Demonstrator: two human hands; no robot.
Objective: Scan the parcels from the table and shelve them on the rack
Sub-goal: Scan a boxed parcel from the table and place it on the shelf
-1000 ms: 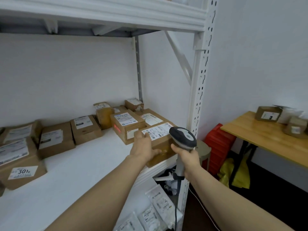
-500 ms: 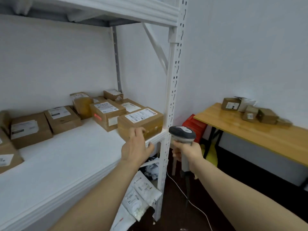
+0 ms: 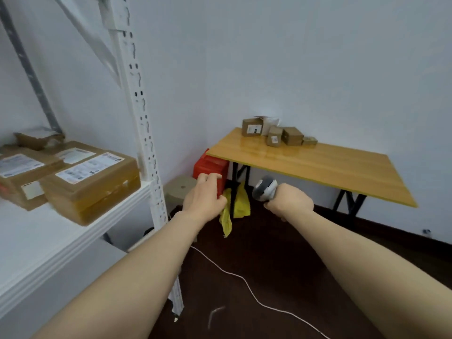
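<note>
**Both hands in the air between rack and table, scanner in the right**

The white metal rack (image 3: pixel 143 133) fills the left side. Its perforated front post rises out of view, and its white shelf board (image 3: pixel 49 241) runs toward the near left. To the far right stands the wooden table (image 3: pixel 330 172) on black legs, against the wall.

Both bare forearms reach forward from the near edge and lie roughly parallel over the dark floor.

Brown shelved parcels (image 3: pixel 22 174) sit on the board, labels up. The nearest parcel (image 3: pixel 97 189) lies at the board's right end, just beside the post and at the front edge. A cluster of small table parcels (image 3: pixel 292 136) sits at the table's far left corner, close to the wall.

The left hand (image 3: pixel 204 199) hangs in mid-air right of the post, its back toward the camera. Its fingers are loosely curled and hold nothing, and it is clear of the nearest parcel.

The right hand (image 3: pixel 291 204) is at about the same height, fist wrapped round the handle of the scanner (image 3: pixel 265 189). The scanner's grey-and-white head points left toward the other hand.

A thin white cable (image 3: pixel 244 282) trails across the floor beneath the arms.
</note>
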